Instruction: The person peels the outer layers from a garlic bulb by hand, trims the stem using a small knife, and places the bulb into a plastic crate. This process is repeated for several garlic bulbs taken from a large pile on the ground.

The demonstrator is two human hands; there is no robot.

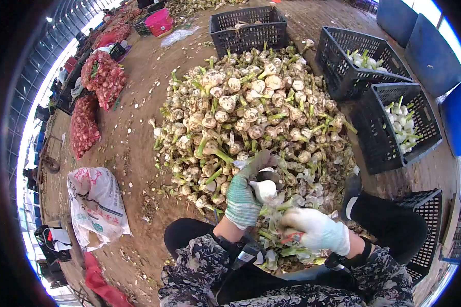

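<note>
My left hand, in a green-striped glove, is closed around a peeled white garlic bulb in front of the heap. Just to its right and lower, my right hand wears a white glove and has curled fingers blurred by motion. A small red patch shows at its fingers; what it belongs to cannot be made out. Beyond both hands rises a large heap of unpeeled garlic with green stems. Loose peelings and cut leaves lie below my hands, between my legs.
Black crates holding white garlic stand at the right, one behind another. Another black crate stands behind the heap. Red net sacks and a white plastic sack are on the left. A pink tub sits farther back.
</note>
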